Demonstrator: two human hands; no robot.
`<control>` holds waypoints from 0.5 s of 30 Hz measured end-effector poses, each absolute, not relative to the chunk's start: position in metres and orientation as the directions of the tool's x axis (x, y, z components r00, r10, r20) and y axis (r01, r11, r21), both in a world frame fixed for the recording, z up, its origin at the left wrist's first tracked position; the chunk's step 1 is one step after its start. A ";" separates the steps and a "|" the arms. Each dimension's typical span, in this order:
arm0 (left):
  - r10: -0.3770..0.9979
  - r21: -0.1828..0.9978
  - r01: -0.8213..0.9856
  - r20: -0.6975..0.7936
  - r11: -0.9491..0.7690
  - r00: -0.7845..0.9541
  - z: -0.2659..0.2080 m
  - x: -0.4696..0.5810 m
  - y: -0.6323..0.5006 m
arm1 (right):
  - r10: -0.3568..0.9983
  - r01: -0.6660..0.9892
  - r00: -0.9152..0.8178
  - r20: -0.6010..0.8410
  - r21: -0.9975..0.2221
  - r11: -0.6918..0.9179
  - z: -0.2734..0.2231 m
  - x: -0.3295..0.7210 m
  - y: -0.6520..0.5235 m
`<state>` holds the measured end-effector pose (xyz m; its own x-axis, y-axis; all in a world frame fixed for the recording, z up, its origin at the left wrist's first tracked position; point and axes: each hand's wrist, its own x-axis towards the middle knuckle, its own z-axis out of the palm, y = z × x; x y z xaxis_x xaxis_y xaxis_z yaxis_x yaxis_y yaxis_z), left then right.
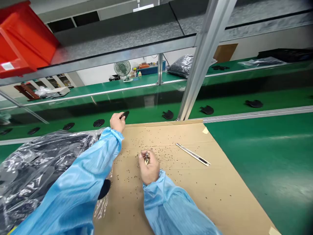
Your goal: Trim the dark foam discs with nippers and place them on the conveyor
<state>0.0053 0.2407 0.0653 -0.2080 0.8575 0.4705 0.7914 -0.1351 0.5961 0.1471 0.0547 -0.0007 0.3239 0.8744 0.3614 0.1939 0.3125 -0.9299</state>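
Note:
My left hand (117, 123) reaches to the far edge of the cardboard, its fingers closed on a flat black piece (125, 114) over the green belt. Nearer to me, my right hand (149, 167) is closed round a small pair of cutters (147, 158) with pale handles; most of the tool is hidden in the palm. Dark specks lie scattered over the cardboard sheet (195, 192) around it. To the right of this hand lies a slim metal craft knife (193, 154). Another black piece (104, 189) shows partly beside my left sleeve.
Clear plastic bags of black pieces (36, 169) lie at left. Several black pieces, one a rounded piece (167, 115), sit spaced along the green belt (146, 111). A metal post (202, 58) rises behind the cardboard; a red bin (26, 39) sits on the shelf overhead.

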 end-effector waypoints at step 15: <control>0.989 0.516 0.843 0.093 -0.149 0.117 0.020 0.193 0.340 | 0.823 -0.061 0.552 0.136 -0.977 0.202 0.009 0.145 0.055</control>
